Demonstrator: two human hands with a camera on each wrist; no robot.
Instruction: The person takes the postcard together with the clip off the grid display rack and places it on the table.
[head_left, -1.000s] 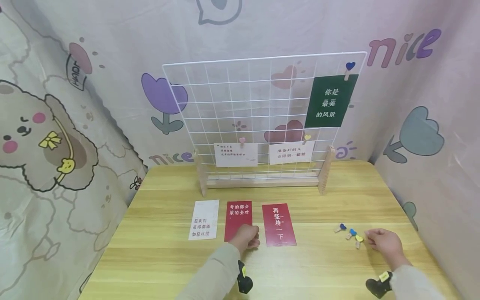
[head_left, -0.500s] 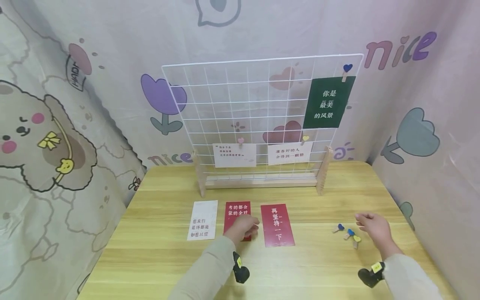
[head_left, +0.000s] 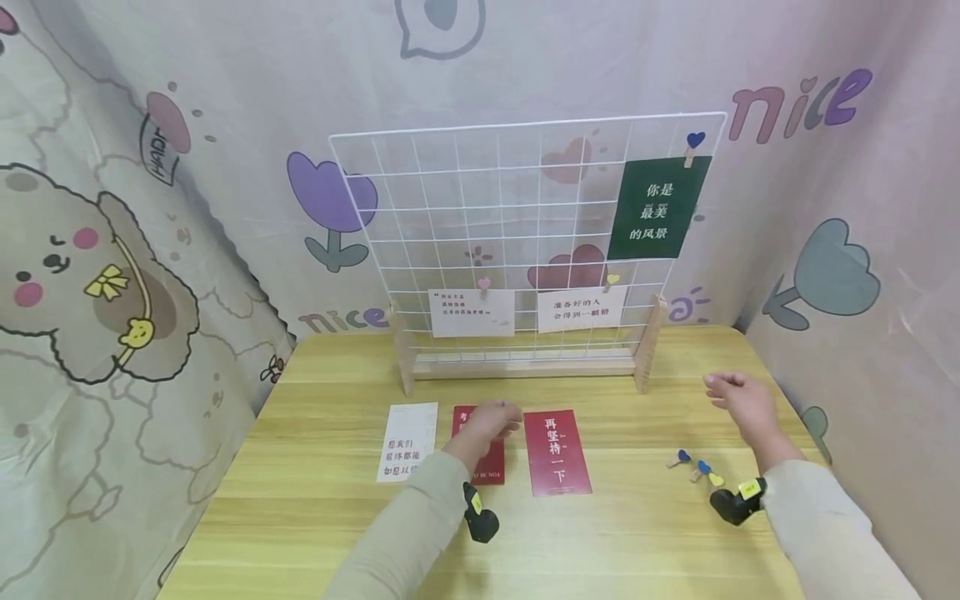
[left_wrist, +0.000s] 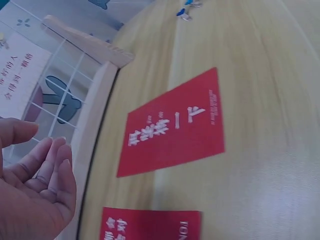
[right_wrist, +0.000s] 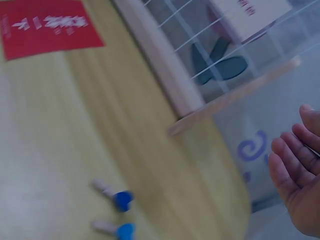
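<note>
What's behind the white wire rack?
A patterned cloth, with pink hearts showing through the rack. Whatever is right behind the green card and the two white cards is covered, so I can't tell.

Yellow wood-grain table [head_left: 637,550]: we count a white card [head_left: 408,429] and two red cards [head_left: 558,454] in a row, three heart-topped clips [head_left: 684,457] to the right, a wood-footed wire rack [head_left: 517,365] behind.
</note>
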